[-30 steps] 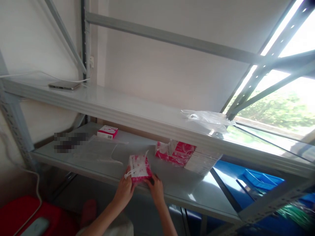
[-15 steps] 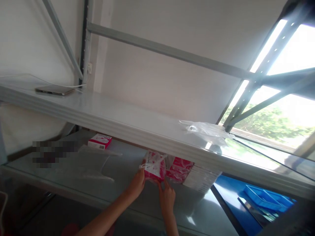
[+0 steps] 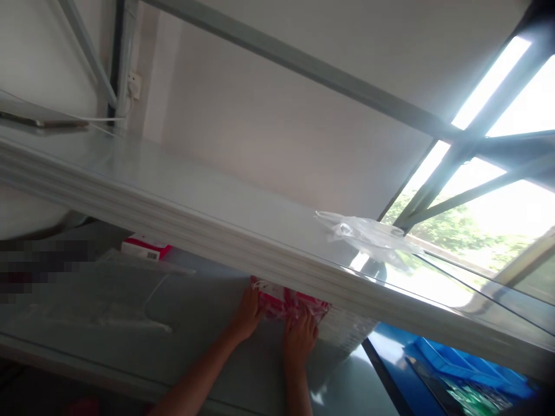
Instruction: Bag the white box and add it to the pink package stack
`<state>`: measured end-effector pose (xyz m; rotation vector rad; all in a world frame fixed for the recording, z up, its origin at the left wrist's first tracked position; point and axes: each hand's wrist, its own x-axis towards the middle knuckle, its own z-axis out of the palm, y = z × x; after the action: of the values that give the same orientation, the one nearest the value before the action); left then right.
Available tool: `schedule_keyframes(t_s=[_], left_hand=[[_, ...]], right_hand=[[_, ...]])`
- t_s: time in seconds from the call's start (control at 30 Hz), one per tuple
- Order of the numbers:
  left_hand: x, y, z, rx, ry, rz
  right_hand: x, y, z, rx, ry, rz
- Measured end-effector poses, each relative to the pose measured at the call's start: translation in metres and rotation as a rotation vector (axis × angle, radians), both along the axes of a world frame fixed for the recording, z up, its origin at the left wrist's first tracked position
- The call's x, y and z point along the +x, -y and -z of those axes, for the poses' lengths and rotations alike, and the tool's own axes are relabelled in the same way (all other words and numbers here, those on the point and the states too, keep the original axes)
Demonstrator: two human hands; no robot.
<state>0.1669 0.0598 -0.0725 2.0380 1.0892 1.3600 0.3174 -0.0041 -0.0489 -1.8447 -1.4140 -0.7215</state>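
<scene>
Beneath the upper shelf, a pink-and-white box in a clear plastic bag [image 3: 273, 293] lies on the lower shelf, its far part hidden by the upper shelf's edge. My left hand [image 3: 247, 315] grips its left side, fingers curled round the edge. A second bagged pink box [image 3: 318, 306] lies against its right side. My right hand [image 3: 300, 341] rests on the front where the two bags meet, fingers stretched forward over the plastic. Right of the boxes is a row of pale, clear-wrapped items [image 3: 347, 329], too blurred to name.
The upper shelf [image 3: 208, 216] overhangs my hands and bears a crumpled clear bag [image 3: 368, 234] and a flat phone-like device [image 3: 43, 120]. On the lower shelf, left, are another pink-and-white box [image 3: 145, 247] and a flat clear bag [image 3: 108, 294]. Blue trays [image 3: 472, 364] stand lower right.
The bagged box has moved back, further under the upper shelf, against the second one. My right hand has gone from its front edge onto the bags. The view has shifted.
</scene>
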Motion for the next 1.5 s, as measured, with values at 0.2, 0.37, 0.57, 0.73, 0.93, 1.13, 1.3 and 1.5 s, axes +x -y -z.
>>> schedule_keyframes(t_s=[0.2,0.37,0.57,0.73,0.93,1.13,1.3,1.5], left_hand=[[-0.023,0.013,-0.026,0.125,-0.151,-0.272],[-0.031,0.012,-0.033,0.067,-0.367,-0.306],[-0.026,0.004,-0.022,0.044,-0.418,-0.134],[-0.023,0.002,-0.023,0.018,-0.412,-0.136],[-0.02,-0.001,-0.028,-0.048,-0.366,-0.167],[-0.02,-0.004,-0.024,-0.09,-0.395,-0.143],[-0.02,-0.005,-0.022,-0.058,-0.33,-0.193],[-0.019,-0.004,-0.022,0.01,-0.288,-0.201]], right_hand=[[-0.002,0.003,0.004,-0.299,0.014,-0.006],[-0.008,-0.003,0.005,-0.42,-0.006,-0.015],[-0.003,-0.006,0.006,-0.37,-0.121,-0.042],[-0.003,-0.008,0.007,-0.391,-0.126,-0.067],[-0.006,-0.009,0.005,-0.388,-0.149,-0.099],[-0.006,-0.013,0.005,-0.411,-0.194,-0.119],[-0.006,-0.013,0.003,-0.406,-0.209,-0.131],[-0.007,-0.012,0.003,-0.393,-0.223,-0.149]])
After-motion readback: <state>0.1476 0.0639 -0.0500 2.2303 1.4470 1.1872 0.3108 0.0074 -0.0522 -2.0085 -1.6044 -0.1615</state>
